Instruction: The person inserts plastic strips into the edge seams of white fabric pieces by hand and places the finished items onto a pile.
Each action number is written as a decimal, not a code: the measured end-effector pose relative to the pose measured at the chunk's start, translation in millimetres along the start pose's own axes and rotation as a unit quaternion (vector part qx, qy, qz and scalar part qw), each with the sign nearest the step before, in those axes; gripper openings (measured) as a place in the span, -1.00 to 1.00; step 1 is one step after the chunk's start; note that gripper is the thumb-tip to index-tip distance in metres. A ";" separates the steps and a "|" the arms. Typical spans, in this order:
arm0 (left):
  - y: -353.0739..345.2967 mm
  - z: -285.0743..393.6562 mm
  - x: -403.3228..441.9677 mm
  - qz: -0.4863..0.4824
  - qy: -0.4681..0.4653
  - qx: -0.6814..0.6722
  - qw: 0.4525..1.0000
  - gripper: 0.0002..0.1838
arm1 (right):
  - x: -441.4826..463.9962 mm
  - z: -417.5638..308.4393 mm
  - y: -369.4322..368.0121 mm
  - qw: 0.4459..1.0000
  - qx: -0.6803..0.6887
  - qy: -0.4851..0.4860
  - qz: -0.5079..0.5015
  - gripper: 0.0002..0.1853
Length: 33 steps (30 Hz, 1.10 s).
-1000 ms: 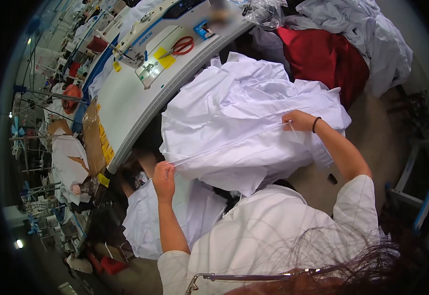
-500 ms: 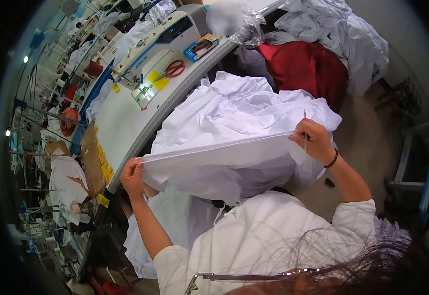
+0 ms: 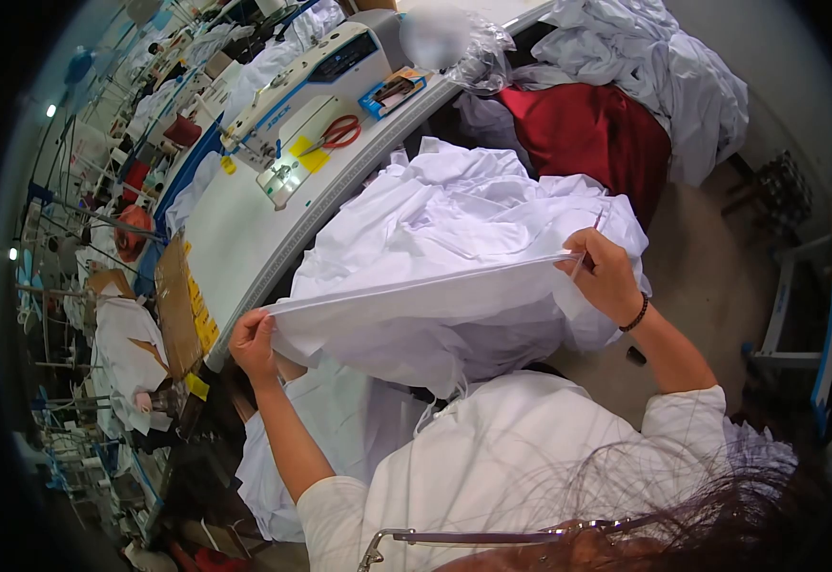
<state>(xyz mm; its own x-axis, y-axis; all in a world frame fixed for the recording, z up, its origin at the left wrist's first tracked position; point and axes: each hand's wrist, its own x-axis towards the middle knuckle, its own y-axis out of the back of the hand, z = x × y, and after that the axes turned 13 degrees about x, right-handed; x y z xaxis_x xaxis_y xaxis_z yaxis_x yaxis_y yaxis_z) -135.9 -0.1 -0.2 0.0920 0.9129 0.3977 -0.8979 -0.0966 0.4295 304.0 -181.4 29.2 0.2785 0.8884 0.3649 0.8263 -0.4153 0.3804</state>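
A large white cloth lies bunched in front of me, its edge stretched straight between my hands. My left hand pinches one end of that edge, near the table's front corner. The other end is in my right hand, closed on the cloth; a thin pointed tool sticks up from between its fingers. Below the taut edge the cloth hangs in a loose fold toward my lap.
A sewing machine stands on the white table with red-handled scissors and a small blue box. Red fabric and piled white cloth lie beyond. A metal frame stands at the right.
Both hands have moved apart and my left hand has gone left, pulling the cloth's edge taut. The view has shifted, and the thin tool in my right hand now tilts.
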 end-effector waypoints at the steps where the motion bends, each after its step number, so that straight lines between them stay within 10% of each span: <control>1: 0.6 -1.1 -0.3 0.000 0.000 0.000 1.000 -0.89 | 0.9 -1.7 -1.7 1.000 0.012 0.007 0.016 -0.82; 12: 57.9 44.3 5.9 0.065 -0.057 -0.014 0.996 -0.86 | 1.2 -70.4 32.2 0.985 0.047 0.115 -0.120 -0.83; 19: -9.9 -20.3 33.9 -0.045 0.034 0.148 0.987 -0.95 | 10.6 3.3 -30.3 0.991 0.079 -0.022 -0.110 -0.89; 23: -89.3 -4.8 20.4 -0.017 -0.089 0.398 0.913 -0.89 | 7.4 11.8 -43.5 0.992 0.051 -0.037 -0.107 -0.91; 33: -224.3 126.7 -45.3 -0.265 -0.260 0.086 0.924 -0.82 | 5.7 14.7 -48.3 0.994 0.051 0.011 -0.099 -0.87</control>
<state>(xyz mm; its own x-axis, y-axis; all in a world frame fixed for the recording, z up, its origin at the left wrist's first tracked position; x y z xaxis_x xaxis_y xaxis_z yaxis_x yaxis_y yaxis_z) 115.8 -70.0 -11.8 0.7348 0.5396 0.4110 -0.5895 0.2081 0.7805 272.9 -153.4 0.4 0.0957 0.9456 0.3111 0.9092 -0.2102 0.3595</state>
